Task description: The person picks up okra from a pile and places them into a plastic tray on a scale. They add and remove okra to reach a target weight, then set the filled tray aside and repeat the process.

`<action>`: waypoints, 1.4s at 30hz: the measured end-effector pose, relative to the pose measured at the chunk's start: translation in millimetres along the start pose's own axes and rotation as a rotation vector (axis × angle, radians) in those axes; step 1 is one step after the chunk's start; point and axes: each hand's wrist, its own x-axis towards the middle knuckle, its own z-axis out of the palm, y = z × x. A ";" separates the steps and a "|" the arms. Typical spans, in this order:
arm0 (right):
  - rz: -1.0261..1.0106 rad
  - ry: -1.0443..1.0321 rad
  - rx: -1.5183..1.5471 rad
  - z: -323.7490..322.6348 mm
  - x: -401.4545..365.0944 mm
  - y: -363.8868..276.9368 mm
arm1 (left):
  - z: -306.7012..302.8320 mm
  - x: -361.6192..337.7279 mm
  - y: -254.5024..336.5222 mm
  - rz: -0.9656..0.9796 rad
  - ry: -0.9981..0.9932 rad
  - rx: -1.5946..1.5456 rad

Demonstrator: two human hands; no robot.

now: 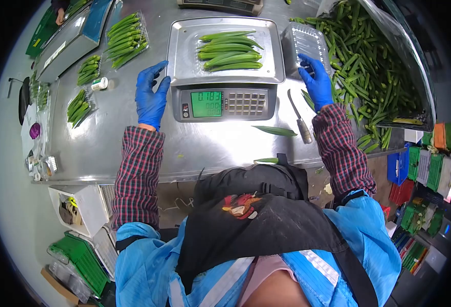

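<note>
A digital scale (224, 102) stands on the steel table (107, 148), its pan holding several green okra pods (229, 51) in a clear tray. My left hand (151, 93), in a blue glove, rests open on the table by the scale's left edge. My right hand (316, 79), also gloved in blue, grips the near edge of an empty clear plastic tray (303, 43) to the right of the scale.
A knife (300, 120) and two loose okra pods (275, 131) lie near the front edge. A large heap of okra (368, 61) fills a bin at right. Filled okra trays (125, 38) sit at left. Another person's hand (60, 16) shows far left.
</note>
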 end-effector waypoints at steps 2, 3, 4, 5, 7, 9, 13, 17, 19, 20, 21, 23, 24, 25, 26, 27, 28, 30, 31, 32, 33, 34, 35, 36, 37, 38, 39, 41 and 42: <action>0.023 -0.009 0.031 6.0 10.1 -8.3 | 1.6 6.3 3.1 -0.001 -0.030 -0.025; 0.047 -0.019 0.061 9.3 15.2 -8.6 | 4.1 9.5 2.3 -0.002 -0.030 -0.025; 0.078 -0.024 0.083 13.4 20.7 -8.5 | 7.5 13.2 1.5 0.015 -0.053 -0.056; 0.078 -0.025 0.081 19.0 24.6 -8.4 | 11.8 17.5 0.9 0.032 -0.076 -0.088; 0.104 -0.014 0.152 35.7 36.5 -3.0 | 29.8 24.1 -6.8 -0.012 -0.132 -0.180; 0.119 -0.068 -0.038 53.8 55.2 13.5 | 55.3 31.7 -10.8 0.013 -0.116 -0.271; 0.131 -0.150 -0.158 92.8 84.6 38.1 | 107.7 47.5 -29.6 -0.092 -0.199 -0.249; 0.305 -0.167 0.040 106.8 94.3 17.7 | 95.9 62.0 -19.5 -0.182 -0.198 -0.169; 0.470 -0.243 0.165 110.5 98.3 -30.7 | 72.6 66.8 -27.4 -0.181 -0.152 -0.201; 0.459 -0.271 0.213 116.3 100.1 -51.3 | 59.8 68.4 -35.1 -0.162 -0.102 -0.242; 0.423 -0.283 0.191 128.5 105.2 -63.8 | 43.4 72.0 -46.5 -0.127 -0.070 -0.324; 0.375 -0.354 0.231 157.9 114.3 -103.2 | 1.9 72.1 -66.5 -0.116 0.009 -0.286; 0.394 -0.386 0.252 177.7 117.7 -123.4 | -20.3 71.7 -78.9 -0.165 0.022 -0.344; 0.374 -0.457 0.227 197.9 120.5 -143.1 | -42.2 70.6 -92.3 -0.214 0.034 -0.400; 0.357 -0.519 0.192 219.0 121.8 -164.8 | -63.7 67.3 -107.0 -0.259 0.052 -0.400; 0.298 -0.562 0.123 242.8 120.5 -175.1 | -83.7 63.4 -118.9 -0.302 0.066 -0.401; 0.158 -0.604 0.036 269.1 120.6 -179.9 | -99.9 59.6 -127.2 -0.301 0.069 -0.404; 0.137 -0.755 -0.091 315.5 120.7 -186.8 | -126.0 50.7 -142.5 -0.521 0.072 -0.475; 0.033 -0.791 -0.230 340.5 122.2 -184.9 | -130.9 47.2 -158.6 -0.522 0.073 -0.480; 0.071 -0.837 -0.319 362.9 123.8 -181.7 | -128.8 40.6 -180.4 -0.529 0.026 -0.368; 0.112 -0.885 -0.408 379.1 124.2 -179.4 | -122.9 31.8 -203.4 -0.537 -0.024 -0.257; 0.115 -0.887 -0.414 390.8 124.9 -170.5 | -117.4 30.0 -215.5 -0.518 -0.052 -0.320; 0.147 -0.911 -0.462 402.2 126.5 -160.9 | -112.6 22.5 -224.7 -0.520 -0.052 -0.327; 0.180 -0.935 -0.510 410.1 128.7 -154.6 | -113.8 24.2 -209.1 -0.422 -0.109 0.022; 0.183 -0.936 -0.516 411.7 129.9 -151.4 | -114.0 28.3 -191.3 -0.314 -0.163 0.369; 0.129 -0.957 -0.517 410.1 128.3 -147.5 | -110.8 33.9 -174.8 -0.275 -0.242 0.484; 0.073 -0.974 -0.515 410.2 128.0 -146.0 | -101.8 40.5 -171.6 -0.276 -0.241 0.482; 0.060 -0.987 -0.538 404.4 126.6 -158.4 | -87.9 49.7 -170.8 -0.024 -0.423 0.658; 0.038 -0.933 -0.578 400.8 125.7 -169.1 | -82.2 61.4 -183.4 0.005 -0.410 0.680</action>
